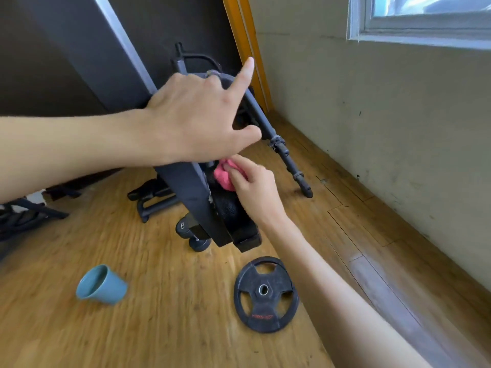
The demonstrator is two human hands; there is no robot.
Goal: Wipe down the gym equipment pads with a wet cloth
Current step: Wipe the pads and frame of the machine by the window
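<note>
Your right hand [249, 181] is gripping one pink cloth [221, 177], fingers curled over it and bunching it up. You are pressing it against the back of the dark bench pad [191, 187], just behind the pad's right edge. The cloth is lying under your fingertips, between them and the black equipment behind the pad, and only its left part is showing.

Your left hand [196, 115] is sitting directly above the cloth, almost touching your right hand. It is holding the same pad higher up. The middle fingers are hooking over the pad's far edge, the index finger is pointing straight up and the thumb is stretching out to the right. A ring [212, 73] is showing on one of the hooked fingers.

The one pad in view is standing steeply, leaning up and to the left, with its lower end near the floor [159, 328]. A black metal bar [268, 128] is slanting down from behind your left hand to the floor on the right.

One dumbbell [191, 232] is lying at the foot of the pad on its left. One black weight plate [265, 293] is lying flat on the wooden floor, nearer to you, beneath your right forearm. One blue cup [102, 284] is sitting well to the plate's left, looking tilted. A window [425, 19] is showing high in the wall [372, 102] on the right.
</note>
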